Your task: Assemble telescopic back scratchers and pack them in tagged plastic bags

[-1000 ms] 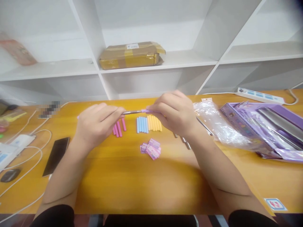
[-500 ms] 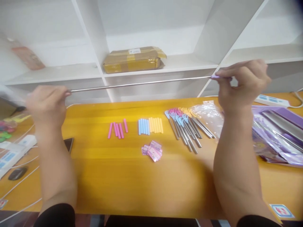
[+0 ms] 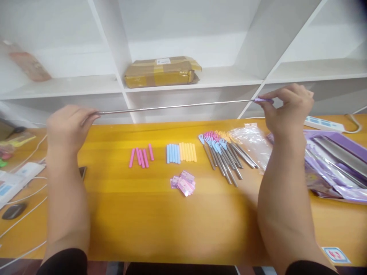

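Observation:
A long, thin metal telescopic back scratcher (image 3: 174,106) is stretched out level above the far edge of the table. My left hand (image 3: 71,122) is closed on its left end and hides that tip. At the other end, my right hand (image 3: 288,105) pinches the purple end piece. Below lie several back scratchers (image 3: 225,156) with blue, pink and yellow claw heads and metal rods. Left of them are yellow tubes (image 3: 188,152), blue tubes (image 3: 173,153) and pink tubes (image 3: 142,157). Small pink cards (image 3: 185,184) overlap in a pile nearer me.
A clear plastic bag (image 3: 252,143) lies behind my right forearm, with purple packages (image 3: 335,164) further right. Power strips (image 3: 323,124) and cables are at both sides, and a black mouse (image 3: 14,211) is at left. A taped cardboard box (image 3: 160,72) sits on the white shelf.
My hands have come somewhat closer together. The right hand has moved down and left, the left hand rightward, both still holding the back scratcher.

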A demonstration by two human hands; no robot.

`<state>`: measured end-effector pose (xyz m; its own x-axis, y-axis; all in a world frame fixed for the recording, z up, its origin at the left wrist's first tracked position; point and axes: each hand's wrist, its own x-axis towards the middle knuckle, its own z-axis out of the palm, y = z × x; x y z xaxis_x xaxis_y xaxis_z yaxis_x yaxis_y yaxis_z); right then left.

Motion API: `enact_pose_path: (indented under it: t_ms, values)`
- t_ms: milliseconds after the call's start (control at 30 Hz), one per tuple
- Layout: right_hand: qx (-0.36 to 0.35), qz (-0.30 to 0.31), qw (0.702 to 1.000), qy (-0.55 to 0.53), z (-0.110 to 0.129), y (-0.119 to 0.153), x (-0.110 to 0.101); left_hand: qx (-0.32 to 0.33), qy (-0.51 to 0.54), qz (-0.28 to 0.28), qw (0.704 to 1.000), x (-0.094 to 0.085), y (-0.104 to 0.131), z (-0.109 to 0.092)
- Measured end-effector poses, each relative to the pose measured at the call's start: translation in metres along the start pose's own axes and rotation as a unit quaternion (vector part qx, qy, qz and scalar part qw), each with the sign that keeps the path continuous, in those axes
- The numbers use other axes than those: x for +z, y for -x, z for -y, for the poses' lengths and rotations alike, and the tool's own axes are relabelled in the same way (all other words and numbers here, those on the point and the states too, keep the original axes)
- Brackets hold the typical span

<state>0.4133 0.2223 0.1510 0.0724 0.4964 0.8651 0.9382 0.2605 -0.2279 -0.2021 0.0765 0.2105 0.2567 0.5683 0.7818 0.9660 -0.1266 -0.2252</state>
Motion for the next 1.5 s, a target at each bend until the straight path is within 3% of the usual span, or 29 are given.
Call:
enact_pose_path:
  t_ms: [200,333,500,933,1200,1267,1333,1433,1500]
  values:
    - [-0.028,-0.040,0.998,-0.027,-0.002,-0.004,-0.008,0.003,-0.007,-0.015,1.000,-0.013,0.001,-0.008]
    - [-0.045,-0.050,0.997,-0.038,-0.007,-0.009,-0.008,0.020,0.005,-0.048,0.999,-0.007,0.001,-0.003]
    - [0.018,-0.032,0.999,0.006,-0.008,-0.016,-0.002,0.059,0.039,-0.110,0.991,0.005,0.001,0.008]
    - [0.000,0.016,1.000,0.012,0.017,-0.014,-0.005,0.022,0.061,-0.108,0.992,-0.005,0.002,0.010]
    - [-0.022,-0.021,0.999,-0.022,0.025,-0.014,-0.011,0.075,0.067,-0.143,0.985,-0.018,0.001,0.009]
    - [-0.039,-0.023,0.999,-0.027,0.034,-0.014,-0.016,0.103,0.065,-0.154,0.981,-0.021,0.000,-0.003]
    - [-0.064,-0.014,0.998,-0.027,0.060,-0.009,-0.022,0.115,0.052,-0.162,0.979,-0.021,-0.001,-0.028]
    - [-0.161,0.001,0.985,-0.061,0.129,0.018,-0.031,0.119,0.053,-0.129,0.983,-0.017,0.002,-0.089]
    - [-0.263,0.018,0.957,-0.122,0.180,0.044,-0.035,0.155,0.089,-0.109,0.978,-0.014,0.007,-0.133]
